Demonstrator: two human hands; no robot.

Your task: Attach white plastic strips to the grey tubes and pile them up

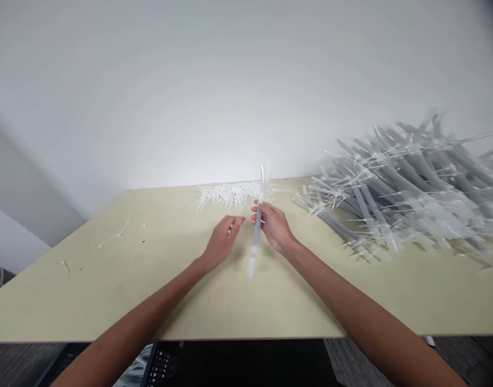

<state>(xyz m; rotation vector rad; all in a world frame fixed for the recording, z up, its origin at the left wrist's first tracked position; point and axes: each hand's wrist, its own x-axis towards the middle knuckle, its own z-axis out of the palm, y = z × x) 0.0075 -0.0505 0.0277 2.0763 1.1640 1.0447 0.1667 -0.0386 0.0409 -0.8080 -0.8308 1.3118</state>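
My right hand (273, 223) is closed round the middle of a clear, slightly bent plastic tube (257, 231), held nearly upright over the table. The tube's lower end is blurred. Just left of it, my left hand (225, 236) has its fingers pressed together, and whatever lies between them is too small to make out. Behind both hands lies a loose pile of thin white sticks or ties (230, 194). A large heap of clear tubes with thin strips sticking out (407, 183) covers the right side of the table.
A pale yellow-green table (121, 301) stands against a white wall (230, 86). A few thin white strips (115, 235) and small bits lie at the left. Below the front edge is a dark basket (161, 365) with clear pieces in it.
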